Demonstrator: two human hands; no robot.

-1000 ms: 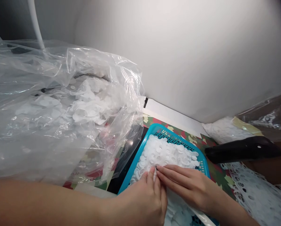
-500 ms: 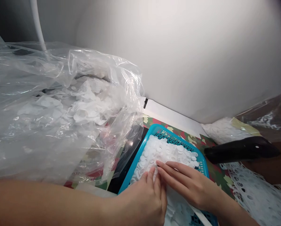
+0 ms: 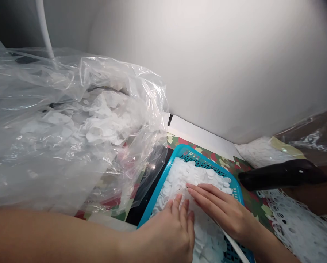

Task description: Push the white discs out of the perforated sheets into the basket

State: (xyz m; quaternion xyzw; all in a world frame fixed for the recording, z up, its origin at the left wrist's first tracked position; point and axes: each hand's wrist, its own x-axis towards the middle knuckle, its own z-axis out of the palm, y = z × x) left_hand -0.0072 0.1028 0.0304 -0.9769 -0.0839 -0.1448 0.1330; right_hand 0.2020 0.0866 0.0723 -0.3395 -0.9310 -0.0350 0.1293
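Note:
A blue plastic basket [image 3: 149, 208] holds a heap of small white discs [image 3: 180, 171]. My left hand [image 3: 171, 232] rests low on the heap, its fingers stretched forward and slightly apart. From the right, my right hand [image 3: 220, 208] reaches over the discs with long, straight fingers lying close together. Both sets of fingertips touch the white material, with a narrow gap between the hands. No disc shows clearly inside either hand, and the undersides of the fingers are hidden. Beneath my right wrist runs a white cable [image 3: 236, 246].
A large clear plastic bag [image 3: 70, 153] with white pieces inside spreads over the left side. At right lie a black handle-like object [image 3: 281, 174], a perforated white sheet pile [image 3: 303, 226] and a bag of white bits [image 3: 259, 151]. A pale wall [image 3: 220, 65] stands behind.
My right hand has shifted slightly right, away from my left hand, opening a small gap. The left fingers have spread a little. The basket stays in place.

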